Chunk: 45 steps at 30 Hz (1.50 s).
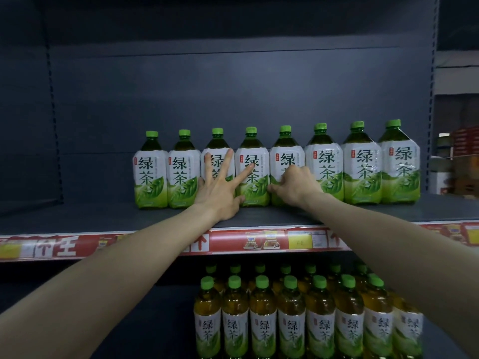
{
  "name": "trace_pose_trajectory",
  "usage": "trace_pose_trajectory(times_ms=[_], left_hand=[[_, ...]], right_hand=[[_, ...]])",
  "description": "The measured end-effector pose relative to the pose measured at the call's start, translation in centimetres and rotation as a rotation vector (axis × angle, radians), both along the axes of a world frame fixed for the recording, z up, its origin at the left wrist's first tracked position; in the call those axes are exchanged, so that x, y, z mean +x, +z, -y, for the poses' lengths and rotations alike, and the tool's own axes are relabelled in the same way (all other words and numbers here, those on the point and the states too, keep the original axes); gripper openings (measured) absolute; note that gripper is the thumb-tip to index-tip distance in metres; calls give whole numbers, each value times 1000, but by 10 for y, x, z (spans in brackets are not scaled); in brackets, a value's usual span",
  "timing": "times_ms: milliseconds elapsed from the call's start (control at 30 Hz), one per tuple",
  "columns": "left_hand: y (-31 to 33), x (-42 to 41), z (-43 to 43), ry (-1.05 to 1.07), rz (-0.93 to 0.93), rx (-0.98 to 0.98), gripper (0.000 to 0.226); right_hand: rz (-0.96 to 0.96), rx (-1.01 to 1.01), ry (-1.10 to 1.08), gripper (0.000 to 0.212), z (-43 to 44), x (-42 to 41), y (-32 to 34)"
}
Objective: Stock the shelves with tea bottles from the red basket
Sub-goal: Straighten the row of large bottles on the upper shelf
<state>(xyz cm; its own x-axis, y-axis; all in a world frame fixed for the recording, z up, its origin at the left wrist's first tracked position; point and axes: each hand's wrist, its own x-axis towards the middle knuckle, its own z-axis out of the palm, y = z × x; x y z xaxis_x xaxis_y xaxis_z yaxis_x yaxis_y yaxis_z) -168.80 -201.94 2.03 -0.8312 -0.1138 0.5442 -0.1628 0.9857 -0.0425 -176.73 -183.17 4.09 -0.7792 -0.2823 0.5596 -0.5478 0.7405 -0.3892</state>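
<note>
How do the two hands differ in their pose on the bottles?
The left hand is open with fingers spread flat against the third bottle and fourth bottle; the right hand is curled, fingers bent on the fifth bottle. Both hands touch upright bottles in the upper shelf row.

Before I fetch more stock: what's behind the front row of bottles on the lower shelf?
More green caps show behind the front row, so at least one further row of bottles stands there. Their bodies are covered, and how far back the rows go can't be seen.
</note>
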Motion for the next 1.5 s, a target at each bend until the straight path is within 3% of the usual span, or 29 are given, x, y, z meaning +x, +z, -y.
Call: trace_pose_trajectory(times_ms=[200, 333, 533, 633, 767, 967, 1300, 1500], left_hand=[[1, 4, 2, 1, 0, -14, 81], [7, 1, -11, 16, -49, -177, 86], [19, -24, -86, -98, -59, -323, 87], [19, -40, -130, -169, -69, -356, 86], [14, -59, -167, -212, -35, -382, 87], [12, -71, -164, -156, 64, -347, 76], [14, -75, -174, -23, 106, -396, 76], [15, -74, -175, -18, 111, -395, 77]], right_hand=[[-45, -63, 27, 36, -43, -1, 2], [-177, -139, -48, 20, -101, -9, 1], [-232, -150, -213, 51, -171, -30, -1], [-168, -178, -162, 47, -192, -41, -2], [-56, -200, -65, 29, -198, -47, -7], [-42, -175, -11, 22, -198, -54, -12], [-28, -83, 22, 35, -197, -59, -15], [-35, -159, 43, 31, -197, -59, -15]])
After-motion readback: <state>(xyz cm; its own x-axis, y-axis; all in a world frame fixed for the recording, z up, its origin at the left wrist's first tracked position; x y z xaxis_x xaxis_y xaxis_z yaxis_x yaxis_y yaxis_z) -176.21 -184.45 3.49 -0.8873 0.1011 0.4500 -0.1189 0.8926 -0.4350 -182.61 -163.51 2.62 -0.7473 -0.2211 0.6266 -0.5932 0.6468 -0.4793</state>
